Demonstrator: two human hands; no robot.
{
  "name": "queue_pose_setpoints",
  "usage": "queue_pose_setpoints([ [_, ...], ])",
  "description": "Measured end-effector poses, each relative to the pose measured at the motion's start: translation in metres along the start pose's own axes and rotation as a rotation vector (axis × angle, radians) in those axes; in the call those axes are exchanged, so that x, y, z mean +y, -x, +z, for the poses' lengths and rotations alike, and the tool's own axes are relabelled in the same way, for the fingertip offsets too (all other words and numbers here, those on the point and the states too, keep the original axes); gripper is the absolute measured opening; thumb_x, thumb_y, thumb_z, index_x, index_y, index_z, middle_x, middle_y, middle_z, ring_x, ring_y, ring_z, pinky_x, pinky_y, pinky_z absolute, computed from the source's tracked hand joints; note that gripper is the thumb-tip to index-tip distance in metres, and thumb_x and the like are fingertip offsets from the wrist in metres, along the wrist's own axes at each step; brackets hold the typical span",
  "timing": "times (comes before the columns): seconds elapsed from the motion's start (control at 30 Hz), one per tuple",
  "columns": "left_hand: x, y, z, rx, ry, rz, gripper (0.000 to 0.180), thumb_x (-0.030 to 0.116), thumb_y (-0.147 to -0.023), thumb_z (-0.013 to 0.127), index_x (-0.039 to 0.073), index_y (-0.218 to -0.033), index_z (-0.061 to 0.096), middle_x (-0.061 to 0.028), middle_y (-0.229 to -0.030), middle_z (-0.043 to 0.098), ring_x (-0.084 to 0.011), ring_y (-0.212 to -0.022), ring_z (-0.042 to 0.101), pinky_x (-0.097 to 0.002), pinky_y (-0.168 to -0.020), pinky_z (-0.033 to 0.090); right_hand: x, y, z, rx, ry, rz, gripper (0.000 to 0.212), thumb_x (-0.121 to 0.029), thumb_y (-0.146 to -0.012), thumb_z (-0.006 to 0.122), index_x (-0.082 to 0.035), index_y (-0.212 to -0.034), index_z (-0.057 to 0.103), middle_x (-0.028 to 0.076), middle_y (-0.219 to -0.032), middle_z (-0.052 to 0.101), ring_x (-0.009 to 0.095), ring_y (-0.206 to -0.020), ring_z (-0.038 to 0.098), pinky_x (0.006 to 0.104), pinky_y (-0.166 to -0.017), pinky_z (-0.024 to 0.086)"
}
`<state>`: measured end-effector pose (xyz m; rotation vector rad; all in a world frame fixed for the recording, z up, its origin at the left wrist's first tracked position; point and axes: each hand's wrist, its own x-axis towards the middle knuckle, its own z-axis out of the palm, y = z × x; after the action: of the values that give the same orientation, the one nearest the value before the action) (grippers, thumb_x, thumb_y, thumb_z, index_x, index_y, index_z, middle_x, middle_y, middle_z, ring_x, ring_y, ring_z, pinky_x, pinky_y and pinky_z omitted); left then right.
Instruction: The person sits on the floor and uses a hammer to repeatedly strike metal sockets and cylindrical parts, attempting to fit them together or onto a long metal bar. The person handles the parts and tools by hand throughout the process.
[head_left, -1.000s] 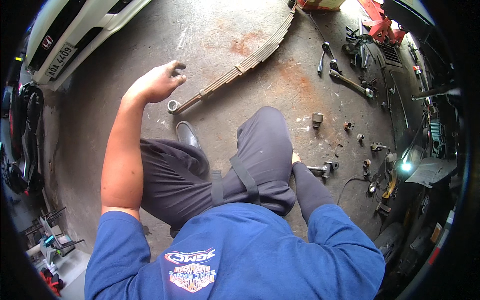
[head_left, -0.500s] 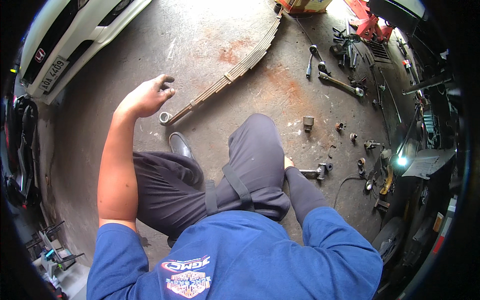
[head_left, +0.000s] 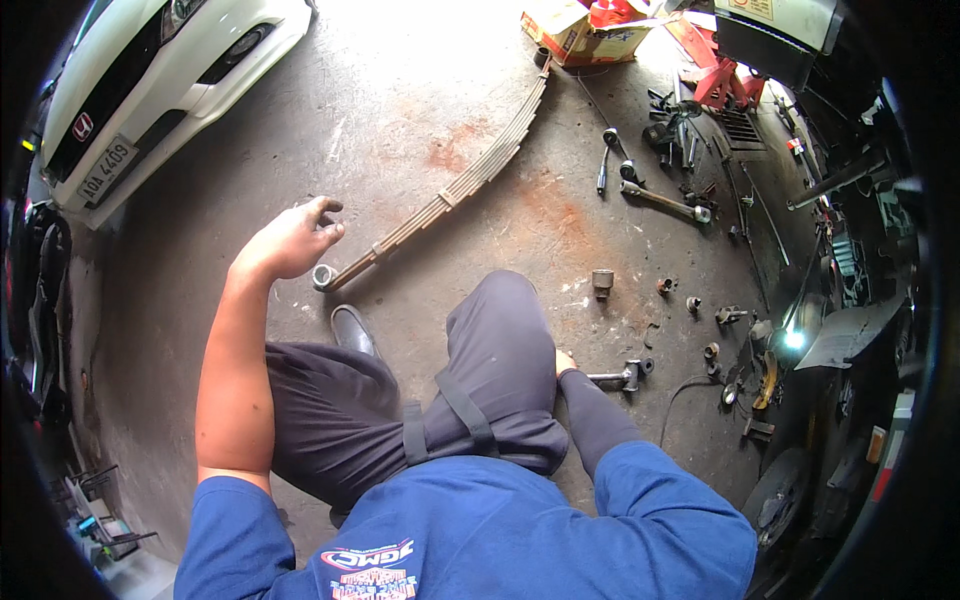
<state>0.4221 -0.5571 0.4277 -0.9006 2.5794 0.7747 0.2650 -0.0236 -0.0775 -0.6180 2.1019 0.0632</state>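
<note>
Hammer [head_left: 631,376] control probably wanted a steady right grip [head_left: 565,361] (its closure I couldn't tell); the left grip [head_left: 305,238], half-open, held nothing.

Ahead of us lies a long, curved, brown leaf spring [head_left: 447,198] of stacked strips, slanting, its ringed end nearest; at our right, a silvery hammer [head_left: 631,376], head pointing outward.
</note>
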Motion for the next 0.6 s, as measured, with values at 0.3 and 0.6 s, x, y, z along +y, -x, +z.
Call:
queue_pose_setpoints([
  [0.3,0.000,0.002,-0.003,-0.010,-0.028,-0.013,0.051,0.034,-0.109,0.064,0.007,-0.152,0.060,-0.0211,-0.141,0.073,-0.0354,-0.131,0.069,-0.0440,-0.112,0.052,0.000,0.002,0.003,0.088,-0.003,-0.020,0.045,-0.039,-0.098,0.062,-0.006,-0.121,0.082,0.022,-0.135,0.074,0.038,-0.129,0.071,0.0501,-0.106,0.058],
  [0.6,-0.012,-0.007,0.001,0.092,-0.122,0.165,0.053,0.037,-0.104,0.070,0.000,-0.142,0.064,-0.0256,-0.136,0.072,-0.0399,-0.126,0.070,-0.0483,-0.108,0.054,-0.036,0.026,-0.025,0.019,0.038,0.156,0.044,-0.036,-0.092,0.068,-0.005,-0.121,0.083,0.018,-0.136,0.076,0.034,-0.128,0.073,0.0467,-0.111,0.056],
])
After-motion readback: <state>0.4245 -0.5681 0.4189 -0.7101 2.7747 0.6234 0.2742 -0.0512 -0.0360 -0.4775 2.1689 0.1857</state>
